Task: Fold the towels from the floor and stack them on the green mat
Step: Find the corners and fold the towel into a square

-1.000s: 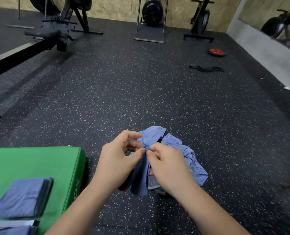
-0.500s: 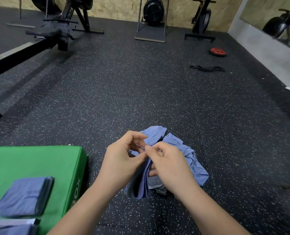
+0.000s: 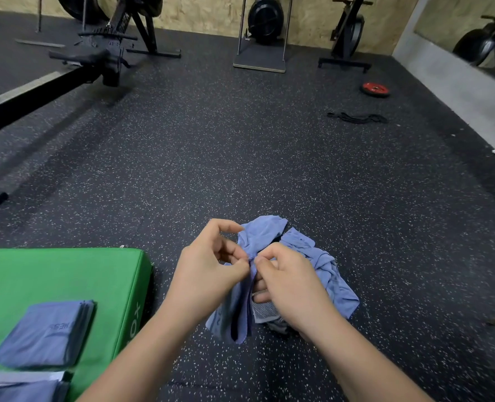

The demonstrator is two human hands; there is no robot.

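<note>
A crumpled blue towel [image 3: 332, 275] hangs bunched between both hands just above the dark speckled floor. My left hand [image 3: 208, 274] pinches its top edge with thumb and forefinger. My right hand [image 3: 292, 282] pinches the same edge right beside it, fingertips almost touching. A loose end of the cloth droops below my left wrist. On the green mat [image 3: 66, 274] at lower left lies a stack of folded blue towels [image 3: 47, 333], and a second folded pile [image 3: 20, 391] sits at the frame's bottom edge.
A rowing machine rail [image 3: 34, 94] runs along the left. More gym machines stand against the back wall. A red weight plate [image 3: 375, 89] and a black band [image 3: 356, 118] lie on the floor at the right, near a grey wall base.
Both hands have kept their pinch on the towel's edge and shifted only slightly. My left forefinger has lifted and the cloth's hanging end has dropped a little.
</note>
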